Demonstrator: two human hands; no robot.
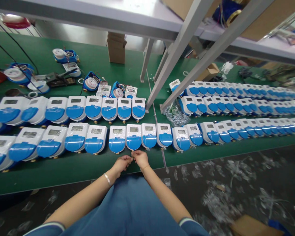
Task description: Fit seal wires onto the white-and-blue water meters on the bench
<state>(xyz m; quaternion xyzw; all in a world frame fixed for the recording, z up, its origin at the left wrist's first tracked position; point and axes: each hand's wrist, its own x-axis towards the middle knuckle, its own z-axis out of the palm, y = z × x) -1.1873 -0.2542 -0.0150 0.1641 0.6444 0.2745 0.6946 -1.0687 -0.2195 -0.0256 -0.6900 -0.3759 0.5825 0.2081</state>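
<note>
My left hand (123,164) and my right hand (140,158) meet at the front edge of the green bench, fingers pinched close together. Between them and just below a blue-and-white water meter (133,137), whatever they grip is too small to make out. My right fingertips are at the brass fitting under that meter; whether they touch it I cannot tell. Neighbouring meters stand close on both sides, one water meter (117,139) to the left and another water meter (148,135) to the right. Each has a small grey display and a blue lid.
Long rows of similar meters (221,104) run left and right on the green bench (88,172). Behind them lie opened meters (92,82) with wires showing. Metal shelf legs (177,54) come down to the bench. Plastic scraps (218,200) litter the floor.
</note>
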